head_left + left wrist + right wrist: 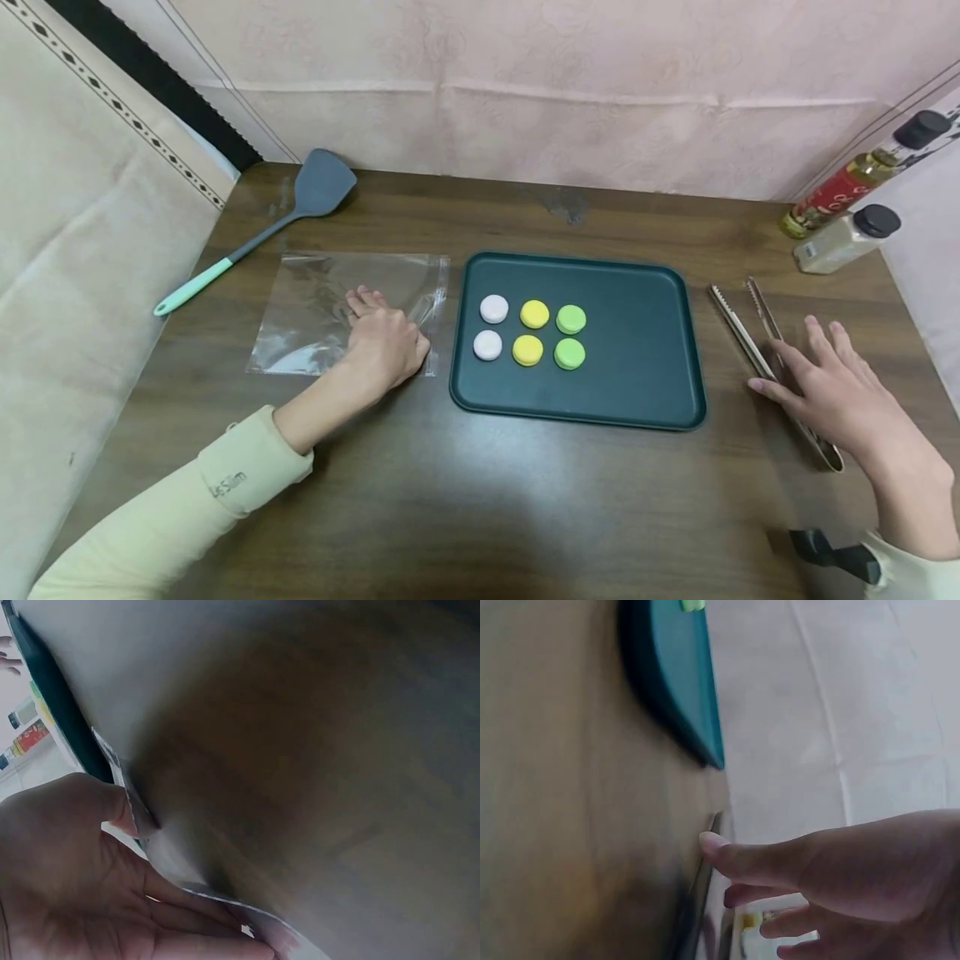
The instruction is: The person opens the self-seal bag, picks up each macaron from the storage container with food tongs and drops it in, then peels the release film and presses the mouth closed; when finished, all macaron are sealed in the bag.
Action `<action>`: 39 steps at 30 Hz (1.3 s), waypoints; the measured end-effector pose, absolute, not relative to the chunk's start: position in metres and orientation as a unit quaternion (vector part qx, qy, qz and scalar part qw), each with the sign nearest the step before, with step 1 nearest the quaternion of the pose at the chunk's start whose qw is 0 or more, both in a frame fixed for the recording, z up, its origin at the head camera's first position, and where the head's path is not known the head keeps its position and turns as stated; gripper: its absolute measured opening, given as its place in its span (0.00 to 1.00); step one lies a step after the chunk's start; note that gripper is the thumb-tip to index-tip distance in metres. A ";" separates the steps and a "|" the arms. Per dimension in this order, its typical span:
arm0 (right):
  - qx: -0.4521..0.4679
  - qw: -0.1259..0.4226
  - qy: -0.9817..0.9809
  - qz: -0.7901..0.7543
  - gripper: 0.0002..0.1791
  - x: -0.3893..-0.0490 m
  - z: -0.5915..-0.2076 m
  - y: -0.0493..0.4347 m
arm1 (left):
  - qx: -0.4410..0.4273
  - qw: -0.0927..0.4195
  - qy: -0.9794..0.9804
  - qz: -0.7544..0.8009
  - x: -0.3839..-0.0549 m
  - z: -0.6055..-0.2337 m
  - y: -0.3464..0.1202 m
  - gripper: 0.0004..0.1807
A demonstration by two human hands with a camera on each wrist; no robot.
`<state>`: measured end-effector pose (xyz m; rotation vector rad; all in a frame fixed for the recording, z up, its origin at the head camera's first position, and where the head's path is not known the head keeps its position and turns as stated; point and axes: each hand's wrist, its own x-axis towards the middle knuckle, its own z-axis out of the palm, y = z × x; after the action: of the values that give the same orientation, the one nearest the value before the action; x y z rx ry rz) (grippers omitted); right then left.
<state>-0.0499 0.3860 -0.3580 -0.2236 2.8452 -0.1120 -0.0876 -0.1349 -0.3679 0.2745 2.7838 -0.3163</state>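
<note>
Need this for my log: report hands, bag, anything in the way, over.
Left hand on clear bag; right hand open over tongs. Tray between bag and tongs; neither hand visibly blocked.

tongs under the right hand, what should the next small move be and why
Probably curl the right hand round the tongs and close its grip: the thumb is already at one arm of the tongs, but the fingers look spread rather than wrapped round them.

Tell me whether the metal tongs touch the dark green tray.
Apart. The head view shows a strip of bare tabletop between the right rim of the tray and the tongs.
</note>
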 end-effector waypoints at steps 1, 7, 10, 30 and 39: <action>-0.077 0.147 0.985 -0.036 0.45 -0.049 -0.360 0.389 | 0.090 0.165 0.976 -0.110 -0.088 -0.368 -0.134 0.37; -0.085 0.146 0.984 -0.056 0.42 -0.045 -0.368 0.395 | 0.058 0.130 0.984 -0.111 -0.087 -0.366 -0.138 0.39; -0.087 0.135 0.985 -0.061 0.40 -0.044 -0.369 0.395 | 0.073 0.083 0.990 -0.091 -0.087 -0.367 -0.143 0.32; -0.083 0.100 0.989 -0.065 0.32 -0.040 -0.372 0.385 | 0.179 0.000 0.982 -0.053 -0.085 -0.377 -0.141 0.14; -0.061 0.061 0.994 -0.071 0.26 -0.038 -0.373 0.375 | 0.213 -0.084 0.973 -0.039 -0.082 -0.379 -0.147 0.10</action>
<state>-0.0376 0.3749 -0.3729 -0.1836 3.0071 -0.2141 -0.0820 -0.1473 -0.3791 0.7067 3.2310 -0.1280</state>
